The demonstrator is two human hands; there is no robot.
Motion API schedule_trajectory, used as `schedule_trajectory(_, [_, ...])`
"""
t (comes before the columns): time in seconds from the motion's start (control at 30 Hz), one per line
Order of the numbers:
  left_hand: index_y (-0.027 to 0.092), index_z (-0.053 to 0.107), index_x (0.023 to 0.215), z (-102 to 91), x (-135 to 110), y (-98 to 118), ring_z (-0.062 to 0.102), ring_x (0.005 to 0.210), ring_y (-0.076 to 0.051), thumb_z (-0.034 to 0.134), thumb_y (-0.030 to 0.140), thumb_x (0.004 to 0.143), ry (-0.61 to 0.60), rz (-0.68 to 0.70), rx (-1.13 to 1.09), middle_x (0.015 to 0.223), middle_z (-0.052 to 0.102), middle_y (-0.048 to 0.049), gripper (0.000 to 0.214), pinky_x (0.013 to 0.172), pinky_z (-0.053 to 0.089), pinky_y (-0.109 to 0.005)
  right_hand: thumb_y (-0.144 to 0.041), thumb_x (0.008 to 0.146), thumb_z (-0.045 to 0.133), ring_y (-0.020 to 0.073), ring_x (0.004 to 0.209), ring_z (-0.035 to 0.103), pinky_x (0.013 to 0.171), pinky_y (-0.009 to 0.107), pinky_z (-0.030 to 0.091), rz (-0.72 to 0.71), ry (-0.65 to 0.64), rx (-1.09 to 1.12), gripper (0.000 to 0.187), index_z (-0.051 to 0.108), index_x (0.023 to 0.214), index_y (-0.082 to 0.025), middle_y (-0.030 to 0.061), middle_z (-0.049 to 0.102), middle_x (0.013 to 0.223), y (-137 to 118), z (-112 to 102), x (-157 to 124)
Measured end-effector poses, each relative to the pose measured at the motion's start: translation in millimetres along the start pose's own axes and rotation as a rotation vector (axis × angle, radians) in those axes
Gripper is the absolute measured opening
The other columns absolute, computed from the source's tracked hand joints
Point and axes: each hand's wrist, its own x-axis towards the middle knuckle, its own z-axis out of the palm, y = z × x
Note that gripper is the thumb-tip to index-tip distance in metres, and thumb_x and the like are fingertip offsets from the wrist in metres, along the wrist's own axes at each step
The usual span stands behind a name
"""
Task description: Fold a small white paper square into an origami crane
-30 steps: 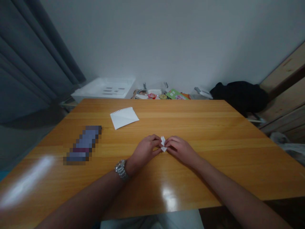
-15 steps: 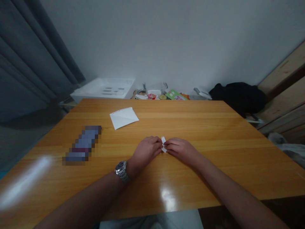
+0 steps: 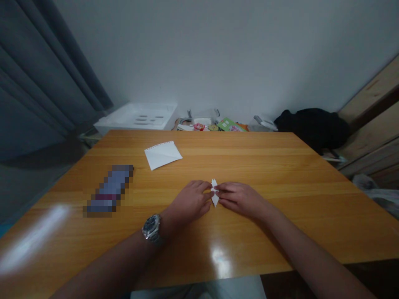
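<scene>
A small folded piece of white paper (image 3: 215,199) lies on the wooden table between my two hands, its pointed lower end towards me. My left hand (image 3: 193,199), with a metal watch (image 3: 151,229) on the wrist, has its fingertips on the paper's left side. From the right, my right hand (image 3: 238,197) presses its closed-together fingers on the other side. The fingers cover part of the paper's middle, so some of its folds are hidden.
A white sheet with a torn perforated edge (image 3: 163,155) lies farther back on the table (image 3: 249,158). To the left is a pixelated phone-like object (image 3: 110,189). Behind the table are a white foam tray (image 3: 137,120), a green booklet (image 3: 230,124) and a black bag (image 3: 313,126).
My left hand has shifted slightly, its fingers spreading a little. More of the folded paper's lower point shows between the hands. My right hand has barely moved.
</scene>
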Motion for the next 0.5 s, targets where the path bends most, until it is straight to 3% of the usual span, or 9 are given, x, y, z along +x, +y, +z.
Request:
schedule_trajectory(0.33, [0.014, 0.064, 0.122, -5.6, -0.6, 10.8, 0.057, 0.114, -0.030, 0.054, 0.020, 0.092, -0.045, 0.003, 0.105, 0.122, 0.063, -0.0141, 0.032, 0.100, 0.045, -0.046, -0.027, 0.097, 0.058, 0.0261, 0.126, 0.060, 0.105, 0.045, 0.051, 0.042, -0.030, -0.006, 0.033, 0.067, 0.128, -0.031, 0.0070, 0.060, 0.142, -2.5, -3.3, -1.9])
schedule_trajectory(0.5, [0.017, 0.063, 0.127, -2.3, -3.7, 5.4, 0.057, 0.116, -0.030, 0.053, 0.031, 0.097, -0.032, -0.006, 0.079, 0.125, 0.062, -0.0144, 0.034, 0.100, 0.045, -0.046, -0.026, 0.097, 0.058, 0.0250, 0.127, 0.059, 0.107, 0.043, 0.049, 0.043, -0.021, 0.049, 0.036, 0.065, 0.132, -0.033, 0.0054, 0.059, 0.143, 1.8, -3.4, -3.7])
